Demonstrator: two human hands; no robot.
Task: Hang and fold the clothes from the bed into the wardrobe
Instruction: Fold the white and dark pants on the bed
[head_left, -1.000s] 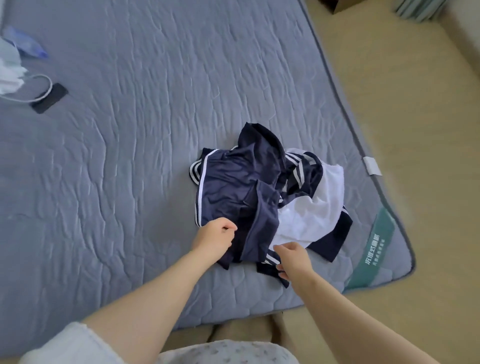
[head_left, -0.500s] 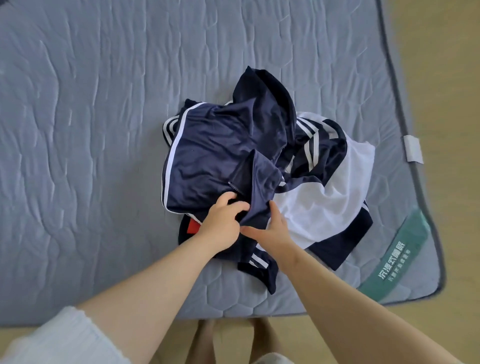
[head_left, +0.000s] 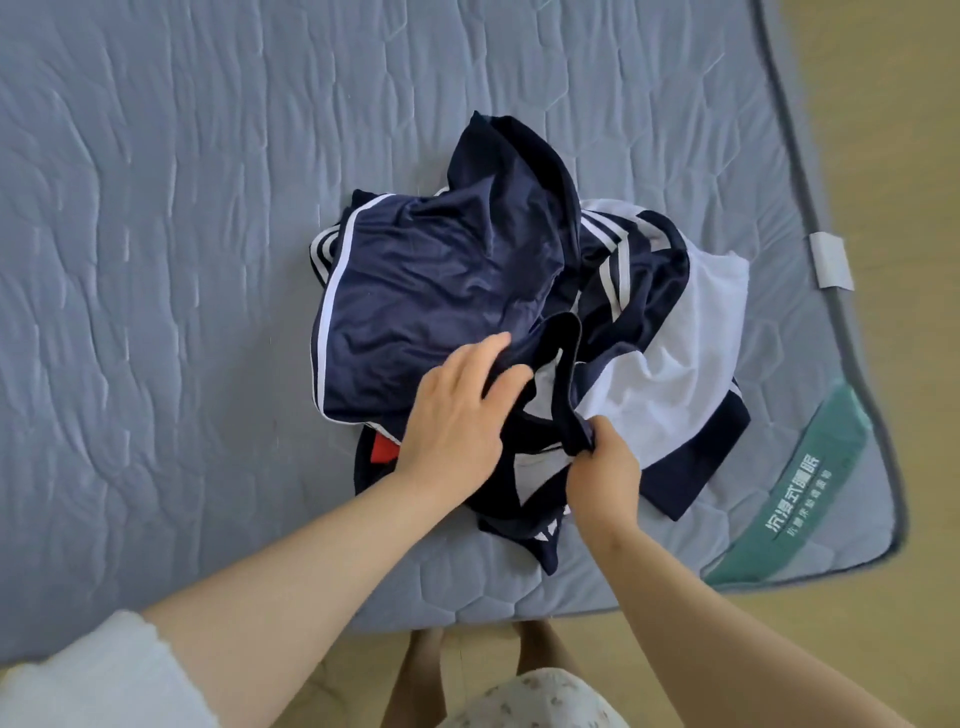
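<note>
View from above, looking down at a bed (head_left: 182, 260) covered in a grey-blue quilted pad. A crumpled pile of clothes (head_left: 441, 270) lies on the bed near its bottom right corner. It is made of navy sports garments with white stripes, tangled with a white garment (head_left: 685, 353). A small red patch (head_left: 383, 448) shows at the pile's near left edge.

Two bare forearms reach in from the bottom of the picture. The left hand (head_left: 457, 415) rests palm down on the navy cloth, its fingers (head_left: 491, 345) spread and nearly straight. The tips may be tucked under a fold; the cloth hides this. The right hand (head_left: 605, 473) is curled, with thumb and fingers pinching the lower end of a dark navy band (head_left: 569, 332), which loops up out of the middle of the pile, just beside the left hand.

A green label (head_left: 802, 493) with white lettering is sewn on the bed's corner, and a white tab (head_left: 831, 260) sits on its right edge. Tan floor (head_left: 909, 130) lies beyond. A white sleeve (head_left: 78, 675) covers the left upper arm.
</note>
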